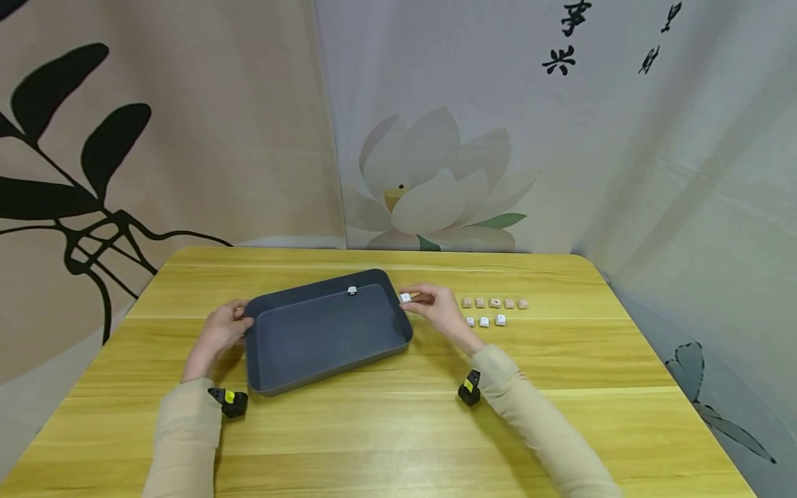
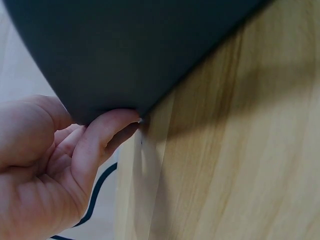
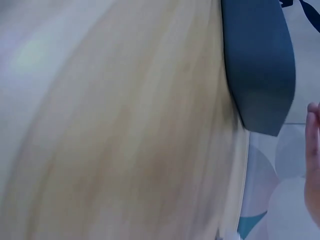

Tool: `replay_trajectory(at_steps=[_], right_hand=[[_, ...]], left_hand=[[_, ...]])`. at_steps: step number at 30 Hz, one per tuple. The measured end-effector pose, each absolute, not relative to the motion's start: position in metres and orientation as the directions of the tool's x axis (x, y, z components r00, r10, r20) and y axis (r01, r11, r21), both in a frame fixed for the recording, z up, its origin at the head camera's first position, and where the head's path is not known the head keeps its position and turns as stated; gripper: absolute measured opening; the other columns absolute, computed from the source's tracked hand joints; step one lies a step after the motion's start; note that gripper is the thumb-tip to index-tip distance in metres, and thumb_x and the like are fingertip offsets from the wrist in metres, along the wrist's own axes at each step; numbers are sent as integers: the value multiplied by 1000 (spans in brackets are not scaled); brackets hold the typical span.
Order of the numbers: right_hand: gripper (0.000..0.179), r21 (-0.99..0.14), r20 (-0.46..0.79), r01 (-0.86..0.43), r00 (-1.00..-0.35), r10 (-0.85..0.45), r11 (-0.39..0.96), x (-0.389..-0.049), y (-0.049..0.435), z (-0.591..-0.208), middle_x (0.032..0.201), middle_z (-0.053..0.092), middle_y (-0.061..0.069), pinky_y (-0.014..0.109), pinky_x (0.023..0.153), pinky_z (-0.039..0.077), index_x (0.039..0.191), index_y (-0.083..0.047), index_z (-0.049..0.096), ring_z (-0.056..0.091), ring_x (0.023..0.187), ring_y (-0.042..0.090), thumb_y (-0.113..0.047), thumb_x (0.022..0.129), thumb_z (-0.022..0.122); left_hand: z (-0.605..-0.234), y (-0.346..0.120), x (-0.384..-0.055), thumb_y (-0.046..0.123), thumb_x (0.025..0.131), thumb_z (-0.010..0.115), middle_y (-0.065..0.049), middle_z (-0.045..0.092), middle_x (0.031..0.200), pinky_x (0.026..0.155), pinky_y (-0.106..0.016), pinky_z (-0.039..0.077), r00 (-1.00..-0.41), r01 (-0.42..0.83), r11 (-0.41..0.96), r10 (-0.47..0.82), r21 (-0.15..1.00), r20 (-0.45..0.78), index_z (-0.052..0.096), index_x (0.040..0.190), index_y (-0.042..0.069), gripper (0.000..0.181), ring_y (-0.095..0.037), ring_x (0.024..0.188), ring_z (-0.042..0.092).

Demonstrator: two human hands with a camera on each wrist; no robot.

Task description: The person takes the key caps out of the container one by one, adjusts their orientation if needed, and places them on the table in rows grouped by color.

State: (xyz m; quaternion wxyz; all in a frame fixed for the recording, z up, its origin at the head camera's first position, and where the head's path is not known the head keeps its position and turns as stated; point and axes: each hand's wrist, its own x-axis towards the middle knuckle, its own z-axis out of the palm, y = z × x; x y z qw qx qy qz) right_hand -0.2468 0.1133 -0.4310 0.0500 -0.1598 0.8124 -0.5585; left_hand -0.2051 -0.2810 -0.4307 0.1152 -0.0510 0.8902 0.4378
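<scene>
A dark grey rectangular tray (image 1: 324, 346) lies slanted on the table. My left hand (image 1: 219, 333) grips its left end, thumb over the rim; in the left wrist view the fingers (image 2: 107, 132) press against the tray's dark wall (image 2: 125, 60). Just off the tray's right end, my right hand (image 1: 441, 312) pinches a small white keycap (image 1: 405, 298) between thumb and fingertips. Another white keycap (image 1: 351, 290) sits inside the tray by the back wall. The right wrist view catches only the edge of my right hand (image 3: 313, 165) beyond the tray's end (image 3: 260, 75).
To the right of my right hand stand two rows of keycaps: several beige ones (image 1: 495, 303) behind, and white ones (image 1: 484, 322) in front, partly behind the wrist. A printed curtain (image 1: 249, 138) hangs behind the wooden table (image 1: 349, 443).
</scene>
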Motion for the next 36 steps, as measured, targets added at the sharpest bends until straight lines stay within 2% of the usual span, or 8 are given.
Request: replay_trajectory(at_steps=[4,8,12,14,17,28,36], right_hand=[[34,-921,110,-211,-948,-300,328,-245,126,-431,113,69,17,37,82,59,118,-3,67,71,91,16,-13,85,70],[34,-915,109,-204,-955,-274,348,-242,139,-428,108,71,17,41,79,58,117,-4,67,71,88,13,-14,85,71],[35,-905,110,-204,-960,-257,373,-240,150,-426,105,72,17,35,70,58,118,-5,67,70,86,8,-16,85,71],[36,-904,110,-202,-961,-252,377,-240,156,-426,106,72,17,29,70,58,118,-4,67,69,85,6,-16,85,71],[36,-908,121,-205,-963,-240,365,-239,164,-425,107,71,18,23,78,58,118,-3,67,68,84,3,-16,85,71],[33,-899,146,-213,-969,-198,382,-235,194,-421,109,69,22,17,77,56,115,-2,68,66,82,-3,-12,83,72],[35,-892,114,-166,-983,-147,420,-240,217,-425,113,68,23,15,77,56,117,-2,67,64,84,-6,-13,84,72]], left_hand=[[-431,-281,-205,4,99,40,-40,38,138,77,-36,61,-969,-190,616,6,764,-246,24,144,-13,51,-45,112,58],[-431,-280,-205,4,99,39,-40,38,139,77,-36,61,-969,-194,620,-1,760,-247,25,145,-12,51,-46,113,57],[-431,-281,-205,3,99,40,-40,38,138,77,-37,60,-969,-196,625,-5,755,-248,25,144,-13,51,-46,113,57],[-431,-281,-205,3,99,40,-41,38,138,77,-37,61,-969,-196,624,-3,756,-248,25,144,-14,50,-46,112,58],[-431,-281,-205,3,99,40,-40,39,137,77,-37,61,-969,-196,620,-3,760,-248,26,144,-14,50,-46,112,58],[-430,-280,-205,3,99,40,-41,36,138,77,-38,60,-967,-197,621,6,759,-256,23,144,-14,51,-47,113,57],[-431,-280,-205,4,99,39,-40,38,138,77,-38,60,-968,-193,626,5,755,-252,25,144,-13,50,-46,113,57]])
